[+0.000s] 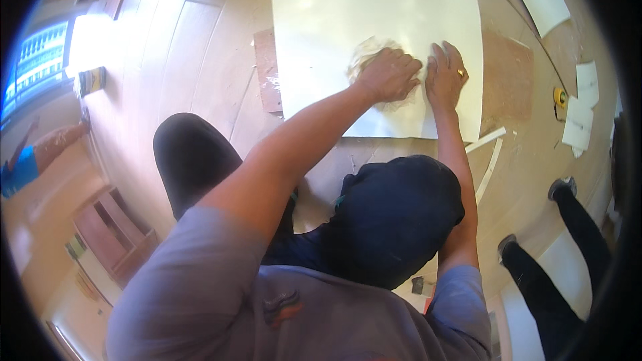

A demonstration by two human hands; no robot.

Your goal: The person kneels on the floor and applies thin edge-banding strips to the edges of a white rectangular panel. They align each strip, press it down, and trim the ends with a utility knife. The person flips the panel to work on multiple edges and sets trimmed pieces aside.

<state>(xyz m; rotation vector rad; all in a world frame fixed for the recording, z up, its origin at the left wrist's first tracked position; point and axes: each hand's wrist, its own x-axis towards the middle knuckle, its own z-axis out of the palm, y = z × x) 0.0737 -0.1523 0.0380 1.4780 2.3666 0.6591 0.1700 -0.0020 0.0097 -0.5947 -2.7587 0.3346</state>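
1. Left hand (394, 75) is bunching a crumpled cream cloth (365, 57), fingers curling over it; tightness I cannot tell. Apparently wiping.
2. Cloth is lying near the middle of the glossy white panel (314, 40).
3. Right hand (444, 81) is resting beside it, palm down, fingers slightly parted, gripping nothing; probably steadying the panel.
4. Good wiping is calling for even pressure, overlapping strokes, fresh folds.
5. Brown board (511, 77) is showing past the panel's right edge; pressing hard near edges is risking a shift.

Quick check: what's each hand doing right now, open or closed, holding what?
Left hand: closed on a crumpled pale cloth.
Right hand: open, resting on the white sheet, holding nothing visible.
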